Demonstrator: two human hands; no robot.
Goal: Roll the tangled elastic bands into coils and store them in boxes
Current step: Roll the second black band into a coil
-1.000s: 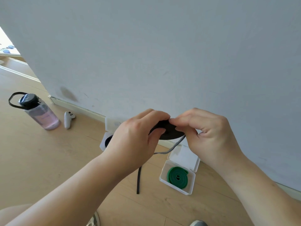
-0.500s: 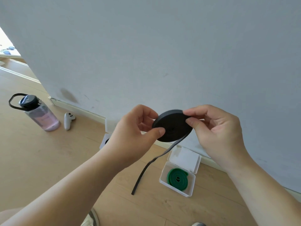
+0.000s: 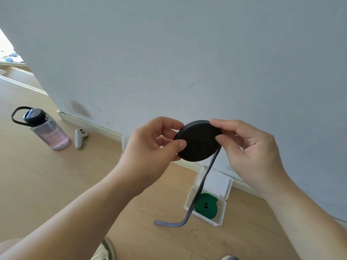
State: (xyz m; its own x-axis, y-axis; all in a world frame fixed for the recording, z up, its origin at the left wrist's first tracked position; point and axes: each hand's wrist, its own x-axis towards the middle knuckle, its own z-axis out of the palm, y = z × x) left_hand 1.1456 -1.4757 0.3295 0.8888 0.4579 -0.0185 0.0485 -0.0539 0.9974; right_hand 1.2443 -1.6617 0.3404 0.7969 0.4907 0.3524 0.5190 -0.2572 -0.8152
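At the bottom edge, the tips of two shoes peek in over the wooden floor. Both bare forearms rise from there toward the middle of the view. The left hand pinches the left rim of a black coil of elastic band, thumb on the near face and fingers curled behind it. The right hand pinches the right rim the same way, thumb pressed on the face and a finger laid over the top edge, so both hands are closed on the coil and hold it upright in the air, its flat side facing the camera. From the coil's lower right edge a loose tail of the band hangs down, bends near the floor and ends pointing left. Behind the tail, on the floor, stands an open white box with its lid tipped back, and a green coil lies inside it. Another white box shows partly behind the left hand. Farther left on the floor stand a water bottle with a black cap and loop, and just beside it a white controller. A grey wall closes the scene.
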